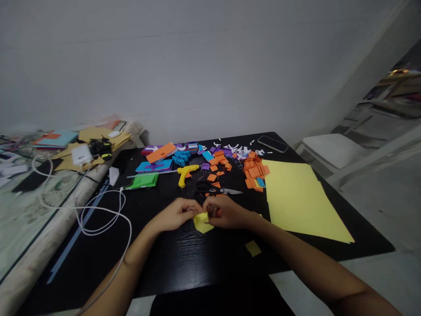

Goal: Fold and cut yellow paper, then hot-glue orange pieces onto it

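A small piece of yellow paper (203, 224), with what looks like a fold in it, is held between both hands above the black table. My left hand (179, 214) pinches its upper left edge, fingers closed. My right hand (225, 211) grips its right side, the thumb along the near face and the other fingers curled behind. Just beyond the hands lie black-handled scissors (219, 190), blades pointing right. Further back is a yellow glue gun (187, 174). A small yellow paper square (253, 248) rests on the table beside my right forearm.
Large yellow sheets (302, 199) cover the table's right side, next to orange paper pieces (254, 169). Green (144, 181) and blue folded papers (154, 166) are at the back left. A phone (272, 143) lies at the far corner. White cables (98, 228) loop across the left.
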`<state>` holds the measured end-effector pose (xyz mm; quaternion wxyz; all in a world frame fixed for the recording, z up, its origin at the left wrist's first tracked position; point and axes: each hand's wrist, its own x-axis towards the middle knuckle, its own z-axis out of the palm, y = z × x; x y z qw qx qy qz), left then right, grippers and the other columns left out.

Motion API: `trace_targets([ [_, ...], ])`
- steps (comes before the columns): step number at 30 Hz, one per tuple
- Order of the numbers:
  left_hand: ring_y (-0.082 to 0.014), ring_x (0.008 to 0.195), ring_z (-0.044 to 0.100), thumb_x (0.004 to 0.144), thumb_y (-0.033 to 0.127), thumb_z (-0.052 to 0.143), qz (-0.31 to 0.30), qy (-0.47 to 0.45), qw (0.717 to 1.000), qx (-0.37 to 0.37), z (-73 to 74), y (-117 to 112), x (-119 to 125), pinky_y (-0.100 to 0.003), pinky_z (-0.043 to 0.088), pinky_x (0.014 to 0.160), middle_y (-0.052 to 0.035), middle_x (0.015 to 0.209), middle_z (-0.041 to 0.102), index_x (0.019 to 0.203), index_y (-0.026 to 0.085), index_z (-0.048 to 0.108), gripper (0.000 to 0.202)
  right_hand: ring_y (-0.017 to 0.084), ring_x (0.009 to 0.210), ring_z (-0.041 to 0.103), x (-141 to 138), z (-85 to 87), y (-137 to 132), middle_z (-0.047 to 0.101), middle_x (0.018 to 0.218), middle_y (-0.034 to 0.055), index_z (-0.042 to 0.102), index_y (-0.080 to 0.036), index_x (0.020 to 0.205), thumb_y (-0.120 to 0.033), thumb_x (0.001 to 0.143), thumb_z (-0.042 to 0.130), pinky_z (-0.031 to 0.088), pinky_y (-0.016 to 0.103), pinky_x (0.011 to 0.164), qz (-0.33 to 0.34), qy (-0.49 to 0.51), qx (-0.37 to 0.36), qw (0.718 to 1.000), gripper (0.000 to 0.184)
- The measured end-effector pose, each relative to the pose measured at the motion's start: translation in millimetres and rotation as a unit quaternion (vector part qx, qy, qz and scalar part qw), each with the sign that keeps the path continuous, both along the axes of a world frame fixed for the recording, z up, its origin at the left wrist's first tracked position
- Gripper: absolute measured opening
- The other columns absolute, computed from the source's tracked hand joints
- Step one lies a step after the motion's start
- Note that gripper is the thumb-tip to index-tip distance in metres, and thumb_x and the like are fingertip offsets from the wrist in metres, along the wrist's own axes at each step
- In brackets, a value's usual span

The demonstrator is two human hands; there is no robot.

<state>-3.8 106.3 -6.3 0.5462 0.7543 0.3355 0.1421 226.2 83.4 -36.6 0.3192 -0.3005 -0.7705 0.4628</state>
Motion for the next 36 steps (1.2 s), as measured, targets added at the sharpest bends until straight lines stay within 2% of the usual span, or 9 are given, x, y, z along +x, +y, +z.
trace_targets([
  [4, -0.0154, 0.082, 0.062, 0.087, 0.015, 0.052, 0.02, -0.06, 0.998, 0.008, 2.3, -2.2, 0.8, -0.026, 0.048, 0.077, -0.0057, 0.093, 0.068, 0.108, 0.014, 0.065, 0.026, 0.009, 0.061, 0.053, 1.6, 0.1, 3.0, 0.054, 0.068, -0.0056, 0.057, -0.017, 0.089, -0.015, 0.076, 0.07, 0.041, 0.019, 0.058, -0.027, 0.031, -0.045, 0.998, 0.018],
  [7, -0.0148, 0.081, 0.06, 0.08, 0.011, 0.058, 0.023, -0.062, 0.996, 0.058, 4.0, -5.6, 2.3, -0.025, 0.047, 0.076, -0.0041, 0.091, 0.064, 0.107, 0.015, 0.062, 0.028, 0.009, 0.061, 0.052, 2.0, 1.1, 5.0, 0.054, 0.068, -0.0052, 0.056, -0.017, 0.086, -0.021, 0.077, 0.073, 0.042, 0.02, 0.059, -0.037, 0.057, -0.073, 0.995, 0.019],
  [10, -0.0147, 0.08, 0.058, 0.083, 0.021, 0.067, 0.035, -0.027, 0.992, 0.122, 4.3, -7.8, 4.6, -0.025, 0.047, 0.075, -0.0033, 0.087, 0.063, 0.098, 0.015, 0.063, 0.016, 0.009, 0.06, 0.05, 1.8, 2.2, 6.3, 0.054, 0.069, -0.0046, 0.057, -0.016, 0.084, -0.03, 0.078, 0.077, 0.042, 0.02, 0.058, -0.042, 0.076, -0.095, 0.992, 0.025],
  [13, -0.0137, 0.075, 0.056, 0.087, 0.032, 0.068, 0.061, -0.022, 0.989, 0.134, 2.8, -8.2, 6.7, -0.024, 0.046, 0.072, -0.0019, 0.08, 0.062, 0.087, 0.015, 0.063, 0.018, 0.008, 0.06, 0.05, 1.5, 1.4, 6.9, 0.055, 0.071, -0.0043, 0.058, -0.015, 0.083, -0.036, 0.075, 0.081, 0.041, 0.021, 0.058, -0.036, 0.099, -0.121, 0.987, 0.032],
  [18, -0.0112, 0.067, 0.052, 0.085, 0.036, 0.072, 0.095, -0.049, 0.993, 0.056, -2.1, -7.7, 6.9, -0.021, 0.041, 0.063, 0.0004, 0.072, 0.057, 0.079, 0.013, 0.061, 0.027, 0.011, 0.072, 0.061, 0.4, -2.8, 7.3, 0.064, 0.08, -0.0007, 0.061, -0.014, 0.089, -0.037, 0.072, 0.086, 0.05, 0.024, 0.071, 0.018, 0.147, -0.208, 0.967, 0.037],
  [20, -0.0108, 0.065, 0.052, 0.084, 0.038, 0.073, 0.094, -0.07, 0.993, 0.002, -4.7, -7.4, 6.5, -0.021, 0.041, 0.061, 0.0006, 0.071, 0.058, 0.081, 0.013, 0.06, 0.029, 0.013, 0.078, 0.065, -0.7, -3.9, 7.8, 0.067, 0.085, 0.0019, 0.063, -0.013, 0.089, -0.037, 0.073, 0.086, 0.052, 0.026, 0.077, 0.033, 0.171, -0.242, 0.954, 0.037],
  [23, -0.0134, 0.07, 0.058, 0.084, 0.04, 0.074, 0.083, -0.103, 0.989, -0.059, -7.1, -7.1, 6.8, -0.024, 0.045, 0.066, -0.0023, 0.078, 0.063, 0.089, 0.012, 0.062, 0.031, 0.014, 0.077, 0.067, -2.1, -4.3, 9.0, 0.07, 0.086, 0.003, 0.065, -0.013, 0.092, -0.04, 0.072, 0.086, 0.054, 0.026, 0.074, 0.027, 0.186, -0.259, 0.947, 0.039],
  [30, -0.0165, 0.073, 0.064, 0.084, 0.043, 0.073, 0.101, -0.108, 0.986, -0.072, -7.0, -5.5, 9.4, -0.027, 0.05, 0.068, -0.0065, 0.087, 0.071, 0.109, 0.01, 0.067, 0.042, 0.015, 0.075, 0.069, -4.0, -3.8, 10.9, 0.074, 0.086, 0.0054, 0.069, -0.011, 0.097, -0.038, 0.072, 0.086, 0.056, 0.026, 0.069, 0.011, 0.193, -0.27, 0.943, 0.04],
  [36, -0.0164, 0.072, 0.066, 0.079, 0.04, 0.078, 0.146, -0.132, 0.977, -0.081, -14.1, -3.3, 11.8, -0.027, 0.053, 0.067, -0.0065, 0.088, 0.072, 0.117, 0.009, 0.065, 0.05, 0.016, 0.076, 0.071, -5.8, -6.5, 11.5, 0.075, 0.086, 0.006, 0.066, -0.011, 0.1, -0.035, 0.071, 0.087, 0.056, 0.027, 0.071, -0.048, 0.205, -0.274, 0.938, 0.043],
])
